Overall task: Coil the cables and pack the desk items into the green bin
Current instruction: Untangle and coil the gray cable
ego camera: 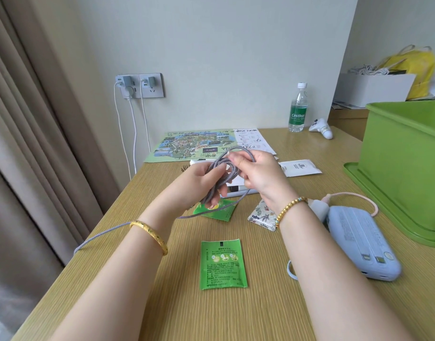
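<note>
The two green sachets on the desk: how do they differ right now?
The near green sachet lies flat, fully visible, printed text side up. The far green sachet is crumpled, partly hidden by the left hand, with the grey cable trailing over it. Both are green and not yet in the green bin.

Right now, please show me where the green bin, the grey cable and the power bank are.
green bin [405, 168]: head view, front wall.
grey cable [217, 166]: head view, coiled loops.
power bank [359, 239]: head view, top face.
</note>
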